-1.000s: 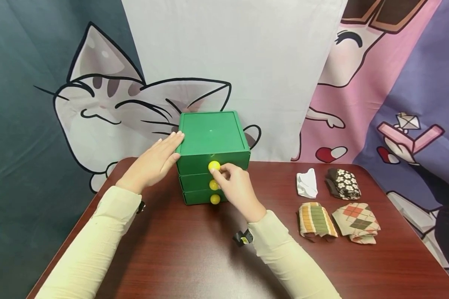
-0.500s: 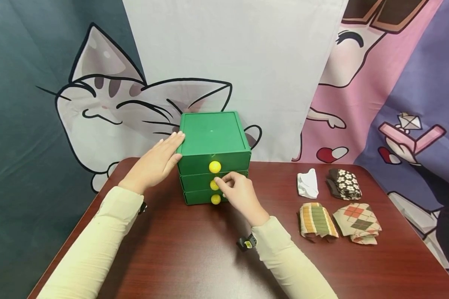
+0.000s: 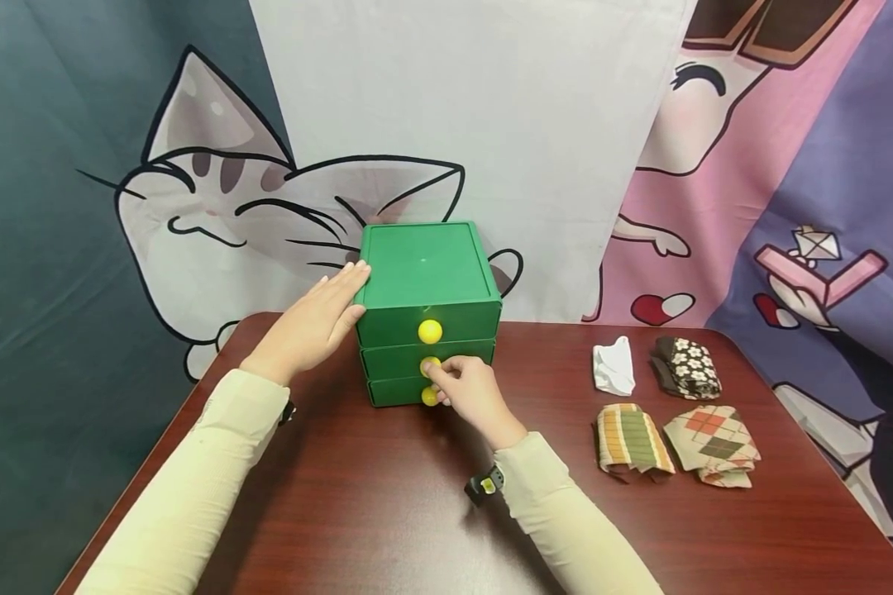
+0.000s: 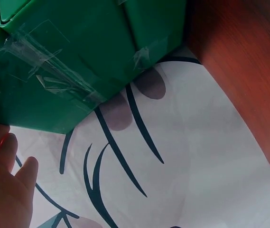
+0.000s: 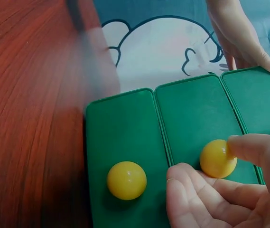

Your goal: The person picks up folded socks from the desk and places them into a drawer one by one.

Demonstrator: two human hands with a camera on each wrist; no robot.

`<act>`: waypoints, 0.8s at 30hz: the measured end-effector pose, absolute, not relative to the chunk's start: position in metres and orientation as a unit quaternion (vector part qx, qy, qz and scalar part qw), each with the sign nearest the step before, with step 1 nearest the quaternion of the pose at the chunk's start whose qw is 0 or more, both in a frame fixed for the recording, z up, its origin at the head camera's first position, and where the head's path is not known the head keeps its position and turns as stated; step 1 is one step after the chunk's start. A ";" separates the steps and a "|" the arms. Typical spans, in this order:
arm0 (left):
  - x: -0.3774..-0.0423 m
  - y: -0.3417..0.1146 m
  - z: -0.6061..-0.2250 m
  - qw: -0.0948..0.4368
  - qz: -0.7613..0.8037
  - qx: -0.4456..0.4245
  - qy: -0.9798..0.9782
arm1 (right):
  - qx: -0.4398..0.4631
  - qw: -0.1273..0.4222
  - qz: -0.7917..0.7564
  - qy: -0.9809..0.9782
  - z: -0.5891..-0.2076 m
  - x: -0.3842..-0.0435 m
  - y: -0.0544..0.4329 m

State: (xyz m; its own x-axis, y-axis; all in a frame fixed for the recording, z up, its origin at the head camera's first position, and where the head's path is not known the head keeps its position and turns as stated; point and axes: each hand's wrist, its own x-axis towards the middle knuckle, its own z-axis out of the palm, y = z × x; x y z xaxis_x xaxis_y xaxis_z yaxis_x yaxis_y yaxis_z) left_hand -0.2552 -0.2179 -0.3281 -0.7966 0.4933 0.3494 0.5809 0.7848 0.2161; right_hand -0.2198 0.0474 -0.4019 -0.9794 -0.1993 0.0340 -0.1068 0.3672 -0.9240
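A green three-drawer box (image 3: 427,264) stands at the back of the table, each drawer front bearing a round yellow knob. My left hand (image 3: 312,322) rests with straight fingers on the box's upper left edge. In the left wrist view its fingers (image 4: 25,175) show beside the green side wall, which carries clear tape. My right hand (image 3: 476,397) pinches the middle drawer's knob (image 5: 218,159) between thumb and fingers. Above it is the top knob (image 3: 430,331); the bottom knob (image 5: 126,180) sits just below the hand. All the drawers look closed.
Folded cloth pieces lie on the table's right side: a white one (image 3: 613,366), a dark flowered one (image 3: 688,368), a striped one (image 3: 632,440) and an argyle one (image 3: 714,445). A printed cat curtain (image 3: 223,207) hangs behind the brown table (image 3: 372,512).
My right hand has let go of the top drawer's knob and moved down to the middle one, which it now pinches. The left hand has stayed on the box's edge.
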 end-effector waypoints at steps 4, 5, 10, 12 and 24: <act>-0.255 -0.218 -0.328 0.138 -0.156 -0.286 -0.935 | -0.096 0.040 -0.551 0.828 -0.403 -0.216 0.050; -0.255 -0.217 -0.328 0.138 -0.157 -0.286 -0.935 | -0.097 0.039 -0.546 0.831 -0.403 -0.215 0.051; -0.254 -0.217 -0.327 0.131 -0.160 -0.287 -0.935 | -0.114 0.034 -0.522 0.845 -0.404 -0.201 0.058; -0.255 -0.218 -0.327 0.129 -0.160 -0.287 -0.936 | -0.123 0.035 -0.512 0.849 -0.404 -0.193 0.061; -0.256 -0.219 -0.329 0.131 -0.167 -0.287 -0.934 | -0.171 0.057 -0.449 0.875 -0.396 -0.148 0.079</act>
